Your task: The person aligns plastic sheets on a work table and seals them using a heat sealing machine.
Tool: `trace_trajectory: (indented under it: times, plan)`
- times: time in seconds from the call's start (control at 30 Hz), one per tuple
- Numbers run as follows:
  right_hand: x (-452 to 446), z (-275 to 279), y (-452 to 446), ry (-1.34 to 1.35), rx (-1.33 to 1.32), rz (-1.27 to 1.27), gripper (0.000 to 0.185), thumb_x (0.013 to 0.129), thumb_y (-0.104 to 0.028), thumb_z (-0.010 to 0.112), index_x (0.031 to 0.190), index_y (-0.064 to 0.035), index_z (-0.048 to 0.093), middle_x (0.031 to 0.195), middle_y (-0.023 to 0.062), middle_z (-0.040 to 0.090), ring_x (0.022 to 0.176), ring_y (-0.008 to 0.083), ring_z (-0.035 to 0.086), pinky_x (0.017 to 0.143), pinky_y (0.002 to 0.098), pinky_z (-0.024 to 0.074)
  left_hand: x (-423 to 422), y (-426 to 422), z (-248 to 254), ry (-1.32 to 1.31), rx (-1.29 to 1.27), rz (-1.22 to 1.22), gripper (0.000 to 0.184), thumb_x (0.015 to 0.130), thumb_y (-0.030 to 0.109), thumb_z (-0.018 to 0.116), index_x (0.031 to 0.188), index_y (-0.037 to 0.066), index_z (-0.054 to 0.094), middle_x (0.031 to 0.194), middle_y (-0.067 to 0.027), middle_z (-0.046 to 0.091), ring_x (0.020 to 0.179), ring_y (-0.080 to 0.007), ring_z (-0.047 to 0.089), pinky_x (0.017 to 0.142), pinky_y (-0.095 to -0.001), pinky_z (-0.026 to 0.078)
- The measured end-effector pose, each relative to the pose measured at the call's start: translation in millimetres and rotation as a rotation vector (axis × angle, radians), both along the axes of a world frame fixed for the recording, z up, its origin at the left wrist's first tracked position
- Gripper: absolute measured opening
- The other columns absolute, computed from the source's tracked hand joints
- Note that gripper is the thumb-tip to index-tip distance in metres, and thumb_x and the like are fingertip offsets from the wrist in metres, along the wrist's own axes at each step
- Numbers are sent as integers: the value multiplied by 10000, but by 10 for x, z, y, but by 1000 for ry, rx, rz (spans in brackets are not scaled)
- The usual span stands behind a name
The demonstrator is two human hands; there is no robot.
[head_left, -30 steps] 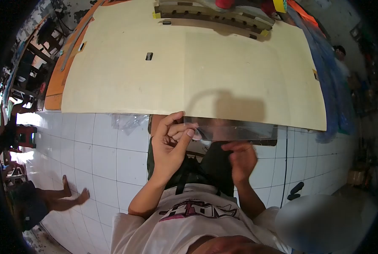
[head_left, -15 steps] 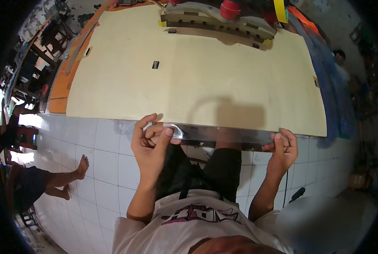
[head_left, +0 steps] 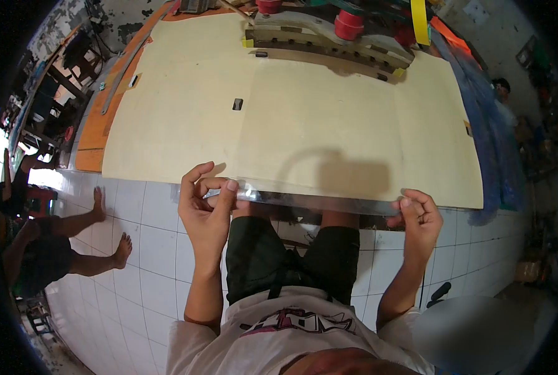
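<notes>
A clear plastic strip point(head_left: 319, 202) stretches between my two hands, just in front of the near edge of the cream-coloured board point(head_left: 329, 119). My left hand point(head_left: 205, 203) pinches the strip near its left end between thumb and fingers. At the other end, my right hand point(head_left: 420, 215) pinches it the same way. The strip shines where it bends beside my left thumb. Through it, my legs and the tiled floor show. A small dark block point(head_left: 237, 104) lies on the board, left of its middle.
A machine with red knobs point(head_left: 349, 25) and a long bar stands at the board's far side. Blue plastic sheeting point(head_left: 488, 131) hangs along the right. An orange tabletop point(head_left: 91, 140) shows at left. Another person's bare legs point(head_left: 94, 256) extend over white tiles at left.
My left hand has moved a little to the left along with its end of the strip. My right hand stays almost in place. The other person's legs have shifted.
</notes>
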State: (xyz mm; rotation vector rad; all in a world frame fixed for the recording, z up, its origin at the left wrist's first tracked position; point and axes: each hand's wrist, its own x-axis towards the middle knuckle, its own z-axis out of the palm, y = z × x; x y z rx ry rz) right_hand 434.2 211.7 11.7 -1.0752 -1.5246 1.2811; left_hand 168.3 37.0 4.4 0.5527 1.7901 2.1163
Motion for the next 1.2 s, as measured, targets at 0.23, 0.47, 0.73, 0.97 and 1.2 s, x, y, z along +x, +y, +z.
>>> trace_trajectory:
  times: [0.23, 0.47, 0.73, 0.97, 1.2]
  plan:
    - [152, 376, 616, -158, -174, 407, 366, 954, -231, 631, 1215, 21, 579, 872, 108, 690, 633, 119, 650, 547, 237, 549, -479, 163, 234, 536, -252, 76, 226, 847, 54, 711, 1049, -17, 637, 741, -71, 632, 612, -104, 577, 562, -231, 463]
    - [-479, 530, 1514, -273, -237, 578, 269, 953, -205, 624, 1147, -20, 611, 844, 53, 649, 613, 81, 625, 554, 195, 528, -1673, 1284, 522, 1191, -429, -543, 213, 908, 111, 627, 1072, -21, 657, 735, -101, 623, 628, -143, 554, 595, -285, 463]
    - [-874, 412, 2111, -245, -185, 574, 181, 927, -74, 628, 1094, -7, 637, 816, 41, 645, 559, 65, 590, 499, 192, 484, -2027, 1631, 243, 1244, -277, -720, 310, 889, 169, 566, 1120, 7, 693, 777, -144, 602, 690, -244, 562, 647, -374, 463]
    - [-908, 366, 2002, -324, -121, 505, 170, 895, -57, 674, 1051, 8, 662, 765, 10, 653, 537, 45, 549, 471, 184, 431, -2023, 1579, 268, 1244, -357, -740, 285, 882, 196, 604, 1075, 29, 730, 697, -127, 558, 630, -262, 544, 609, -390, 453]
    - [-977, 372, 1899, -372, -35, 411, 171, 889, -105, 696, 1031, -11, 677, 746, -6, 645, 526, 31, 520, 447, 179, 397, -2068, 1562, 270, 1229, -341, -745, 309, 916, 233, 587, 1074, 6, 725, 656, -131, 528, 637, -254, 526, 608, -390, 442]
